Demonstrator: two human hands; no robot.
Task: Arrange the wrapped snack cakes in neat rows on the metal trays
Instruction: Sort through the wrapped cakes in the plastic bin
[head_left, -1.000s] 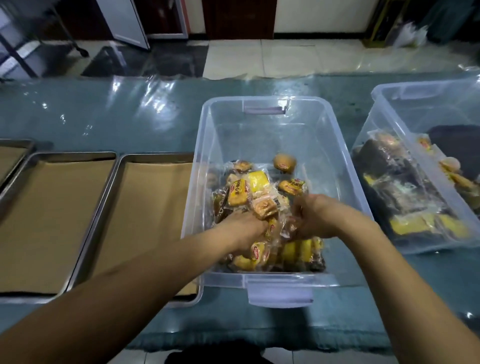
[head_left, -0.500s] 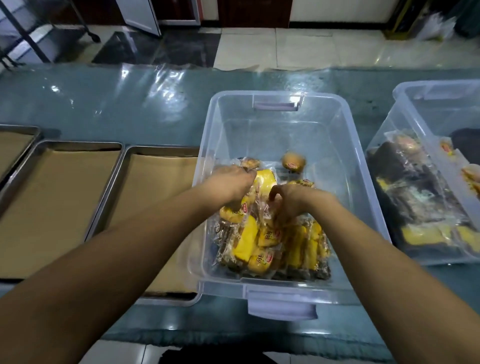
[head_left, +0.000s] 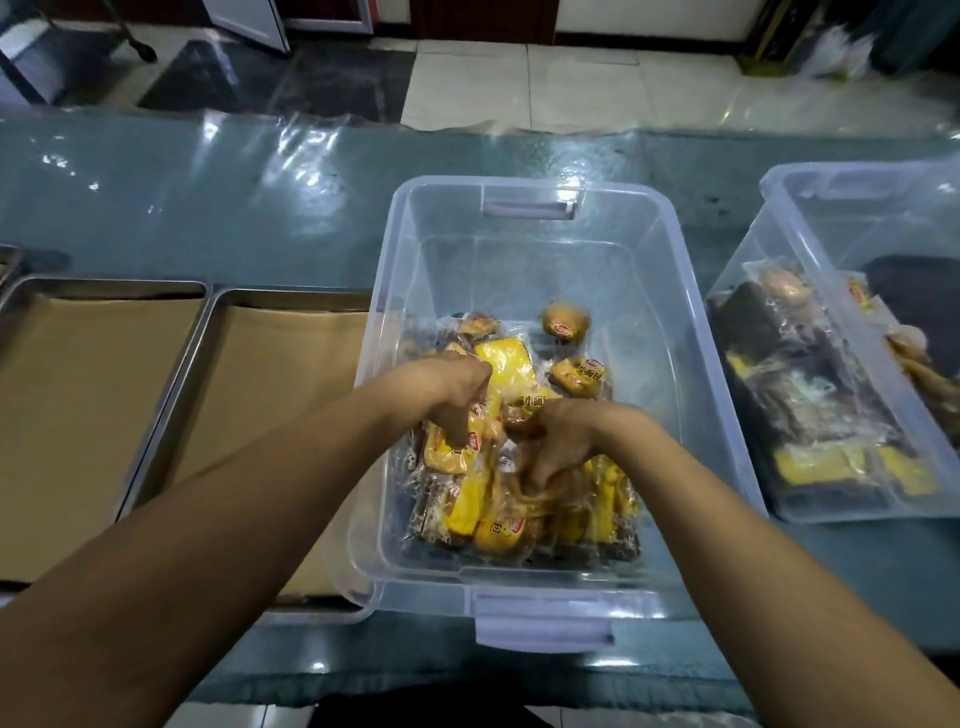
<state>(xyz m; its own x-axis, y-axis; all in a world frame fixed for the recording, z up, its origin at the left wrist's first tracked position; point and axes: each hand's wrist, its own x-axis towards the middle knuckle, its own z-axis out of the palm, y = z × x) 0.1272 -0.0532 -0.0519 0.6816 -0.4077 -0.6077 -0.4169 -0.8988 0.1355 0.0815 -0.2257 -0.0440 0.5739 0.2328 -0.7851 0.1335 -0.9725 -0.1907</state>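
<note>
A clear plastic bin in front of me holds a heap of wrapped snack cakes, yellow and brown in clear wrappers. Both my hands reach down into the heap. My left hand has its fingers curled down around a wrapped cake at the heap's left side. My right hand digs into the middle of the heap, fingers curled on wrappers. Two round cakes lie loose at the heap's far edge. Two metal trays lined with brown paper, a near one and a left one, lie left of the bin.
A second clear bin with dark and yellow wrapped cakes stands at the right. The table has a glossy teal cover. The near tray's right edge runs under the first bin. A tiled floor lies beyond the table.
My right hand has pushed lower into the heap's middle. My left hand stays at the heap's left side, fingers lower among the wrappers. The view has shifted slightly.
</note>
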